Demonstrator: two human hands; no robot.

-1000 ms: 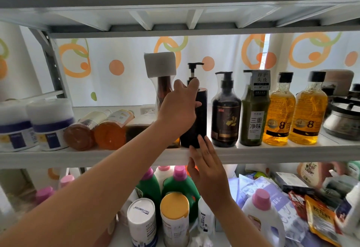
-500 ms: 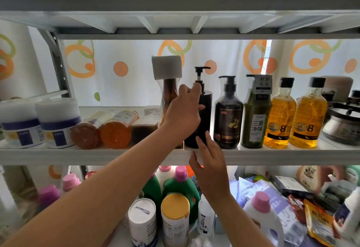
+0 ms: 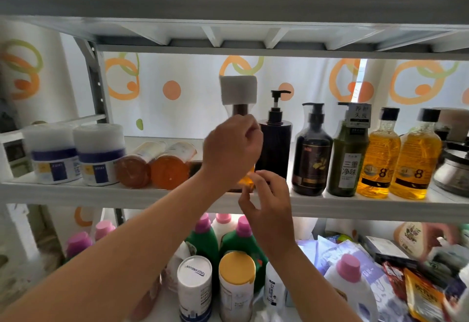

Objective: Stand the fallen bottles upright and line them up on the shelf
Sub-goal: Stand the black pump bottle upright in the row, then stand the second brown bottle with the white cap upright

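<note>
Bottle [image 3: 238, 90] with white cap stands upright, gripped by left hand [image 3: 232, 151].

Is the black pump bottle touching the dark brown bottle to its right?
Apart. The head view shows a bright backlit strip between the black pump bottle and the dark brown bottle.

On the shelf [image 3: 76, 191], the duller orange bottle [image 3: 133, 170] and the brighter orange bottle [image 3: 168, 171] lie on their sides, touching, with their bases facing outward. To their right the white-capped bottle [image 3: 238, 91] stands upright; its lower body is mostly hidden and may be amber. Beyond it, upright in a row, stand the black pump bottle [image 3: 276, 144], brown pump bottle [image 3: 312, 161], green bottle [image 3: 346, 159], first golden bottle [image 3: 379, 159] and second golden bottle [image 3: 416, 163].
</note>
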